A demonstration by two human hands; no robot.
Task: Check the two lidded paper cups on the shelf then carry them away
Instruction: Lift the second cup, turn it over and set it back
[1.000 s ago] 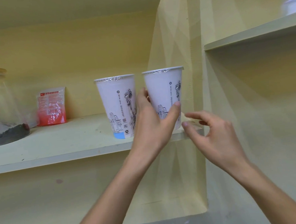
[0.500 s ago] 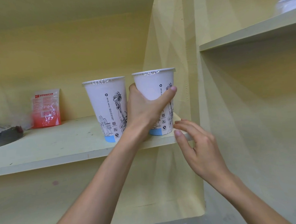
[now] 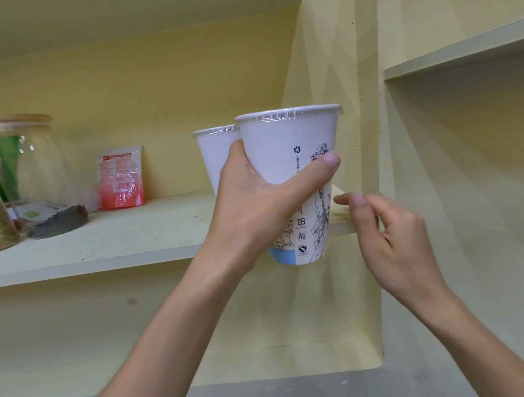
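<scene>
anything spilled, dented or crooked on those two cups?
Nothing stands out. The cup in the left hand is upright with its film lid flat; the second cup behind shows no spill. The right hand is empty.

Both forearms are bare, with no sleeves in view. The left hand (image 3: 255, 211) and right hand (image 3: 392, 239) wear no gloves, rings or watch. Fingernails are short and unpainted, wrists slim.

Near cup (image 3: 285, 154) before far cup (image 3: 217, 158) on shelf (image 3: 119, 237), jar (image 3: 35, 175) left
</scene>
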